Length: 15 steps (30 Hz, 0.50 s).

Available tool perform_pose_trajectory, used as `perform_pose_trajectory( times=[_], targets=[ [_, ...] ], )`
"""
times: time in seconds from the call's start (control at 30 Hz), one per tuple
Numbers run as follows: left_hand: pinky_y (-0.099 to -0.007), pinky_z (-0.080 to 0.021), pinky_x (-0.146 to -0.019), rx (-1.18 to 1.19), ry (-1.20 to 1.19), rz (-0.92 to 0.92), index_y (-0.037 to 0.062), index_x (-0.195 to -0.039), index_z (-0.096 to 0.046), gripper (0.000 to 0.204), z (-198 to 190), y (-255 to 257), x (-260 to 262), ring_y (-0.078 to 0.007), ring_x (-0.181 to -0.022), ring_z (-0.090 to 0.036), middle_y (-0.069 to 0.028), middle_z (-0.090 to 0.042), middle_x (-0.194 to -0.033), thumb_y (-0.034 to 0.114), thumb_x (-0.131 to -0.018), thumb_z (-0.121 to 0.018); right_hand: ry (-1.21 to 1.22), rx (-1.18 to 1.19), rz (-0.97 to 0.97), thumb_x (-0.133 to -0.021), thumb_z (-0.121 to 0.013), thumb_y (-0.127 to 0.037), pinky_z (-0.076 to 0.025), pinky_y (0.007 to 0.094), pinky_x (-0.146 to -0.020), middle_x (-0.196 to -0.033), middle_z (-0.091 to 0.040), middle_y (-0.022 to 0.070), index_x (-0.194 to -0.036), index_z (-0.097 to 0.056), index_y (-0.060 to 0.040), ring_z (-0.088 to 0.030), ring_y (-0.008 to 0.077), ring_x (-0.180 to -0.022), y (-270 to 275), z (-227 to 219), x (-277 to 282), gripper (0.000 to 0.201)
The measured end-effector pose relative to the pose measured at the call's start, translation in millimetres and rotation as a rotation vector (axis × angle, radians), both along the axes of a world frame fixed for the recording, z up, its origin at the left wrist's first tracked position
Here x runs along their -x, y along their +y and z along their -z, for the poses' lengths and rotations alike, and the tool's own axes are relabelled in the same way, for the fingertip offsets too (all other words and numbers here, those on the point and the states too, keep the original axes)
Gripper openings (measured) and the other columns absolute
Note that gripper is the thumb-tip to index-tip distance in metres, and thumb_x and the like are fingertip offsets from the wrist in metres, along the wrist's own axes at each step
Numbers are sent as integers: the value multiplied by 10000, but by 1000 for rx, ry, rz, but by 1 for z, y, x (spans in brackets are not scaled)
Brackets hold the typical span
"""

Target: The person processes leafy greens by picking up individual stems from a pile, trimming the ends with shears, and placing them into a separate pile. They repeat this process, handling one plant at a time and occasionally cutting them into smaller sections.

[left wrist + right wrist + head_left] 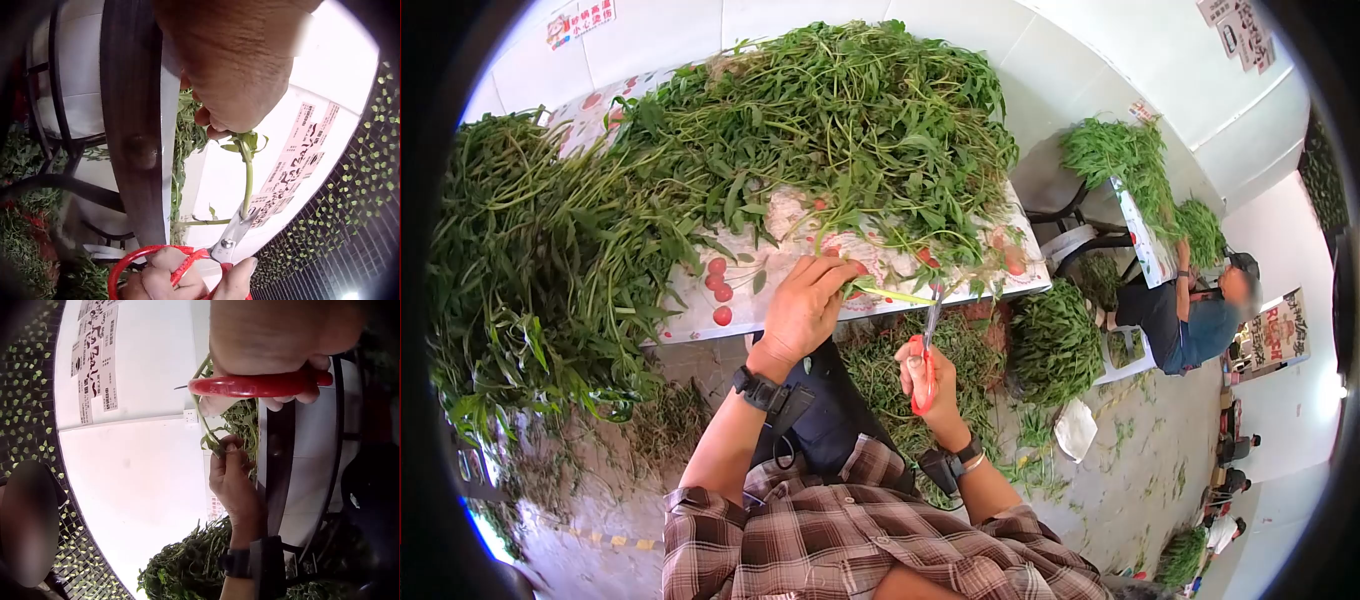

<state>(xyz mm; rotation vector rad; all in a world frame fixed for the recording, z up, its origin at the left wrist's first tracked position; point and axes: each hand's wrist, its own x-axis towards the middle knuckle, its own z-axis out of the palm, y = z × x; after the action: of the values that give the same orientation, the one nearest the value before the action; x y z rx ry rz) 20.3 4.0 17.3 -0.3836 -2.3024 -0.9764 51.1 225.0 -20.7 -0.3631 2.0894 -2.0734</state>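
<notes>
My left hand (803, 308) pinches the leafy end of a green stem (892, 294) just over the table's front edge. My right hand (930, 383) grips red-handled scissors (922, 372) with fingers in the loops. In the left wrist view, the metal blades (236, 234) meet the far end of the stem (248, 181). From the right wrist, the red handle (250, 385) hides most of the blades, and the left hand (232, 478) holds the leaves at the stem's other end. A big heap of leafy stems (830, 120) lies on the table behind both hands.
The table (745, 270) has a fruit-patterned cover. Another leafy pile (510, 220) spreads over its left side. Cut greens (890, 380) litter the floor below, beside a full bundle (1055, 340). At the right, another person (1190, 320) sits at a second table with greens (1115, 160).
</notes>
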Motion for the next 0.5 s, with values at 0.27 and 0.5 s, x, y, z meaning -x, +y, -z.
perform_pose_trajectory(
  times=[0.27,0.5],
  targets=[
    [-382,-452,-795,-37,-38,39,47,-937,-599,284,2,-1,-1,-320,-923,-537,-94,-595,-978,-59,-673,-581,1,-49,110,-936,-530,-260,-324,197,-411,-579,-455,-25,-867,-544,-24,-419,58,-436,25,7,-24,247],
    [-348,-453,-817,-280,-14,-1,48,-935,-584,167,7,-2,-12,-288,-924,-550,-92,-601,-994,8,-775,-608,-139,22,50,-943,-472,-351,-325,213,-414,-566,-401,-21,-895,-531,8,-394,75,-444,25,4,-26,368]
  ],
)
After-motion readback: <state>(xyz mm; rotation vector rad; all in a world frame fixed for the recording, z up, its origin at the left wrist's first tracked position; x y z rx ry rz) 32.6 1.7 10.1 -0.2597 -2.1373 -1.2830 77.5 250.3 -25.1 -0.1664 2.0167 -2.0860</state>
